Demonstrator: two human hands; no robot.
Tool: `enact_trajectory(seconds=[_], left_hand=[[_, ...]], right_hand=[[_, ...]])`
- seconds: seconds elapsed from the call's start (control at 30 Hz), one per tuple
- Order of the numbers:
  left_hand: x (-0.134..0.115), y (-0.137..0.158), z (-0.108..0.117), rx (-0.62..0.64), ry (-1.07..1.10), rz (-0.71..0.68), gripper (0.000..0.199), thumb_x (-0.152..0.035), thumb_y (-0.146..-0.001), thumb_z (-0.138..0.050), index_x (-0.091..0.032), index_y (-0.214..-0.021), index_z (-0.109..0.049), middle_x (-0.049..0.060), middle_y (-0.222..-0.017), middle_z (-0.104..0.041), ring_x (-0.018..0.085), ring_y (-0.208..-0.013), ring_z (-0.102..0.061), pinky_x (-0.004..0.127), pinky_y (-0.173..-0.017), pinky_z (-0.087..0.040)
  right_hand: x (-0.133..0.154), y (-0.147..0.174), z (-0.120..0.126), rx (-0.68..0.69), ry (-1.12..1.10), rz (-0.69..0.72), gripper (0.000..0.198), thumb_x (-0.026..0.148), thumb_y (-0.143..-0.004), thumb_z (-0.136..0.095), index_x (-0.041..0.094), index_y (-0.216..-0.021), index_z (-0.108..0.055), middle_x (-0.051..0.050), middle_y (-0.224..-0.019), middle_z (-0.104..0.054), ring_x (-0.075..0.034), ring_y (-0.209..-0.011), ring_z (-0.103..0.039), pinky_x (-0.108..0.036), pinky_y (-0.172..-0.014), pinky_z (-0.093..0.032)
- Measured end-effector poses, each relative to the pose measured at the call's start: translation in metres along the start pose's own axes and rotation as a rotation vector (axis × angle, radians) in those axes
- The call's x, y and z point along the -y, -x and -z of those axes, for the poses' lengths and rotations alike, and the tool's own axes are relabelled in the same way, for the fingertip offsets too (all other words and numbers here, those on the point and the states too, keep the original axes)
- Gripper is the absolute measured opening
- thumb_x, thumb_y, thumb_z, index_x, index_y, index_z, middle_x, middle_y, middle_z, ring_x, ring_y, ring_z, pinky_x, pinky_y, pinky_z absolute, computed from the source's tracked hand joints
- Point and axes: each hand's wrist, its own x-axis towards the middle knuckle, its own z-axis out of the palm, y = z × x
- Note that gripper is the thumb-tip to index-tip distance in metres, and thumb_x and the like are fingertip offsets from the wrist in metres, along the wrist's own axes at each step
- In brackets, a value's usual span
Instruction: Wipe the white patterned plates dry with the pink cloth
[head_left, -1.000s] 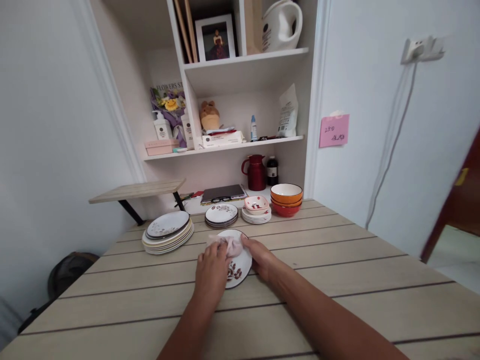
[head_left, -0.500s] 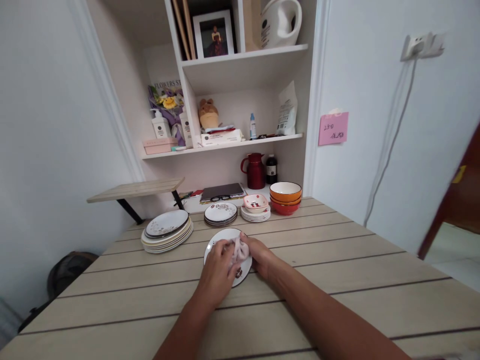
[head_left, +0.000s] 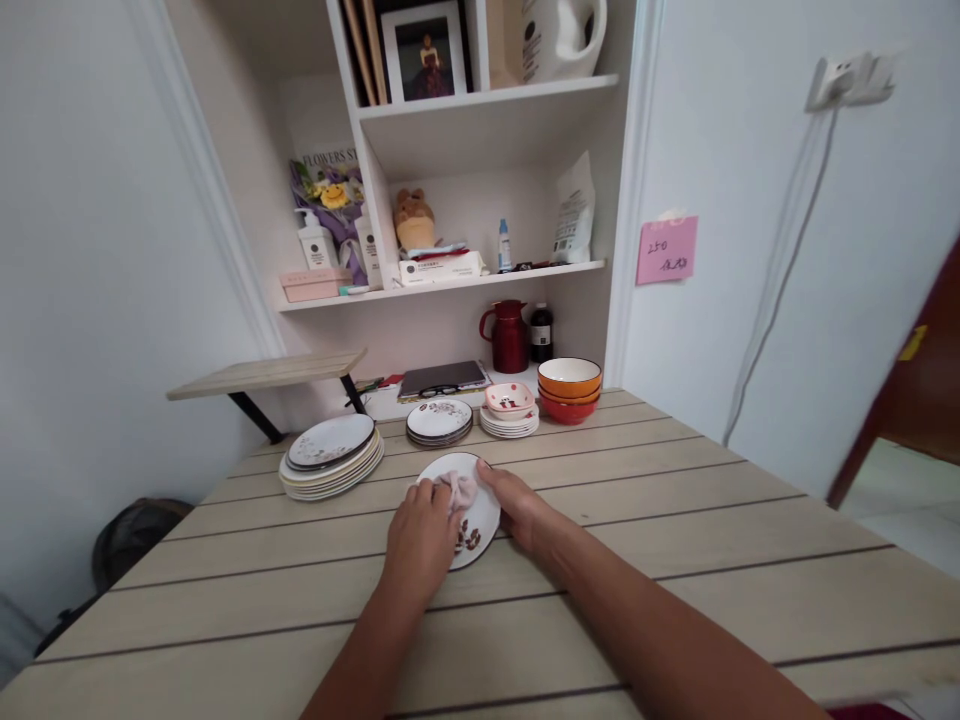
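Two closed grips (head_left: pixel 420 530) (head_left: pixel 519 510): cloth (head_left: pixel 460 491), plate (head_left: pixel 482 513).

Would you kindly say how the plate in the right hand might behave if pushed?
The plate is probably stiff: its round rim shows no bend in the right hand. Its smooth white face looks glazed, so it may be slippery and chip if knocked. Being broad and shallow, it would likely slide rather than roll if lying flat.
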Motion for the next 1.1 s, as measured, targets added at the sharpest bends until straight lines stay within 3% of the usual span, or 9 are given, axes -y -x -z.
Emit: enact_trajectory(seconds=[0.2,0.33,0.5,0.63,0.83,1.1], left_hand=[[0.006,0.001,-0.003,0.016,0.226,-0.07,0.029,-0.032,-0.089,-0.042,-0.02,-0.111,-0.055,0.009,-0.107,-0.056,0.023,-0.1,-0.052,0.035,-0.082,-0.044],[0.001,0.001,-0.008,0.0,0.323,-0.143,0.04,-0.022,-0.084,-0.047,-0.02,-0.124,-0.049,0.011,-0.124,-0.049,0.023,-0.114,-0.046,0.038,-0.096,-0.038],[-0.003,0.0,-0.017,0.023,0.243,-0.045,0.053,-0.021,-0.084,-0.05,-0.022,-0.136,-0.039,0.011,-0.138,-0.039,0.026,-0.129,-0.034,0.041,-0.102,-0.031],[-0.003,-0.001,-0.013,0.027,0.13,0.036,0.049,-0.029,-0.085,-0.052,-0.021,-0.133,-0.043,0.012,-0.133,-0.045,0.028,-0.122,-0.04,0.042,-0.097,-0.034],[-0.002,-0.001,-0.001,0.021,0.003,0.038,0.031,-0.029,-0.088,-0.045,-0.018,-0.116,-0.055,0.01,-0.108,-0.056,0.025,-0.103,-0.051,0.036,-0.084,-0.041],[0.0,0.002,-0.001,0.083,0.189,-0.107,0.026,-0.033,-0.092,-0.037,-0.019,-0.104,-0.056,0.008,-0.105,-0.058,0.021,-0.099,-0.054,0.032,-0.08,-0.045]], right_hand=[[0.001,0.002,0.0,0.001,-0.01,0.005,0.036,0.046,-0.088,-0.048,0.014,-0.096,-0.061,-0.007,-0.077,-0.071,-0.015,-0.058,-0.061,-0.026,-0.054,-0.046],[0.001,0.001,0.0,0.007,-0.027,0.017,0.032,0.043,-0.088,-0.048,0.014,-0.092,-0.061,-0.006,-0.078,-0.07,-0.014,-0.061,-0.062,-0.026,-0.057,-0.047],[0.0,-0.002,0.0,0.007,-0.023,0.023,0.031,0.042,-0.09,-0.046,0.015,-0.092,-0.061,-0.006,-0.076,-0.07,-0.014,-0.06,-0.062,-0.026,-0.056,-0.047],[-0.003,-0.005,0.002,0.002,-0.011,0.028,0.033,0.044,-0.088,-0.048,0.014,-0.093,-0.061,-0.005,-0.072,-0.069,-0.014,-0.056,-0.059,-0.025,-0.054,-0.046],[-0.003,-0.006,0.002,0.009,-0.002,0.019,0.034,0.046,-0.087,-0.05,0.015,-0.093,-0.061,-0.004,-0.068,-0.068,-0.013,-0.053,-0.057,-0.028,-0.058,-0.048],[0.002,0.004,-0.001,-0.002,-0.001,0.018,0.034,0.046,-0.088,-0.049,0.014,-0.095,-0.061,-0.006,-0.078,-0.071,-0.014,-0.059,-0.062,-0.026,-0.056,-0.048]])
